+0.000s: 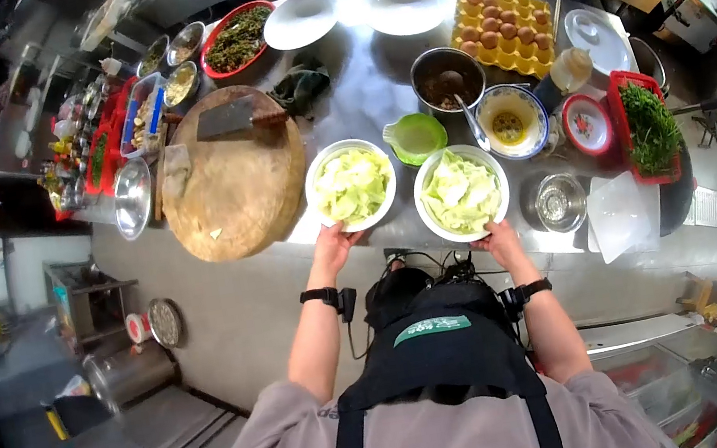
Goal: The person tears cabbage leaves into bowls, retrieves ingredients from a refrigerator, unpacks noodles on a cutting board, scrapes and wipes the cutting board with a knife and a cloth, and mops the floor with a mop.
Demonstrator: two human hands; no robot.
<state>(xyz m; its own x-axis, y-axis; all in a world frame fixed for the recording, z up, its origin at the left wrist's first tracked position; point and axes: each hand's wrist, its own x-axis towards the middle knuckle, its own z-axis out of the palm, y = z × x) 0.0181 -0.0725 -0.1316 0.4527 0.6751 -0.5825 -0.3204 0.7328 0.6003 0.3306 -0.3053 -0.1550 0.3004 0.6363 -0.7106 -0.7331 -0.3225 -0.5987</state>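
Two white bowls stand side by side at the near edge of the steel table, each heaped with torn pale-green cabbage leaves. My left hand grips the near rim of the left bowl, its thumb at the edge beside the cabbage. On the right bowl, my right hand is closed around the near right rim, close to the cabbage. The undersides of both bowls and some of my fingers are hidden. A green bowl sits just behind and between them.
Left lies a round chopping board bearing a cleaver. To the right are a pot with a ladle, a patterned bowl, a glass bowl and a red basket of greens. An egg tray and white plates stand behind.
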